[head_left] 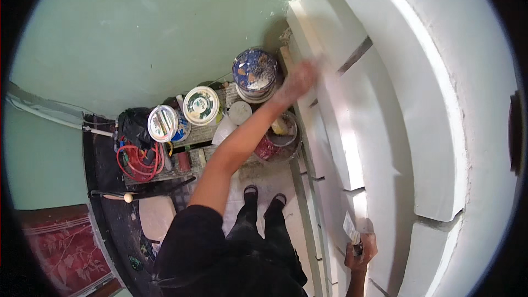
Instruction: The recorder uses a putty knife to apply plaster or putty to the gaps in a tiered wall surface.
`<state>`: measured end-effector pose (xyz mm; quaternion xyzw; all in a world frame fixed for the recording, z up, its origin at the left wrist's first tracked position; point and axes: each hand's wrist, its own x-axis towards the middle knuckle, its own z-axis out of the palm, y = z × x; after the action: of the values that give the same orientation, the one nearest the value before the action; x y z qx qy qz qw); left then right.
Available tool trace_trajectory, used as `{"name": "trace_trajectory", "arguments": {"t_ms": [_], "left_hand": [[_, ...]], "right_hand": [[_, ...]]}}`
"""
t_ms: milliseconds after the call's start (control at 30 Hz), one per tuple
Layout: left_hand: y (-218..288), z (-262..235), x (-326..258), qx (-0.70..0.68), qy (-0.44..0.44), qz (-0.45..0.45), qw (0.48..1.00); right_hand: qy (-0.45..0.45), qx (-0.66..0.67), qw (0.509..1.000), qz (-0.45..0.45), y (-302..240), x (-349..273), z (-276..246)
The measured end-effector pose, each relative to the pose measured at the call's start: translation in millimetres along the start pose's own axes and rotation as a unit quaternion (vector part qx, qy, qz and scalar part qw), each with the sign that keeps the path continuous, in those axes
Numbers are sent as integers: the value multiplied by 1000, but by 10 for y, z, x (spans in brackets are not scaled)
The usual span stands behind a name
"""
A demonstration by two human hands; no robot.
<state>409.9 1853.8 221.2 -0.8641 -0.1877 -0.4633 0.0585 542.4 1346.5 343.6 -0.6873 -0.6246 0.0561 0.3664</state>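
Our black sleeve [187, 242] fills the lower middle, closest to us, and below it our feet stand on a narrow floor strip. Going from the left: a red patterned mat [60, 247], a coil of red hose [137, 162], then paint tubs with white lids [201, 105] and a spattered blue-lidded bucket [254, 72] crowded against the green wall [137, 27].

Our left hand [300, 81] reaches out across these to the white stepped moulding [379, 110], blurred as it rubs the surface; we cannot tell whether the fingers are spread or curled, or whether they carry anything. Lower right, our right hand [361, 247] is closed around the handle of a flat putty knife [351, 226], blade up against the moulding.

We judge the moulding mostly coated white and smooth, with grooves and joints left to finish.
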Motion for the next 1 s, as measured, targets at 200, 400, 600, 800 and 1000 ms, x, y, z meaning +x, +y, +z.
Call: {"name": "trace_trajectory", "arguments": {"t_ms": [200,400,600,800,1000], "left_hand": [[-58,64,158,-81,76,-58,992],[-547,17,440,-68,82,-284,953],[-193,-737,430,-78,-183,-8,980],[-866,-489,607,133,-74,169,974],[-1518,-468,904,298,-113,253,913]], "right_hand": [[-15,-24,999,26,-67,30,-19],[-2,-5,1000,27,-52,39,-21],[-15,-29,998,50,-16,-33,1],[-13,-39,999,33,7,-101,-1],[-34,4,999,40,-13,-28,-29]]}}
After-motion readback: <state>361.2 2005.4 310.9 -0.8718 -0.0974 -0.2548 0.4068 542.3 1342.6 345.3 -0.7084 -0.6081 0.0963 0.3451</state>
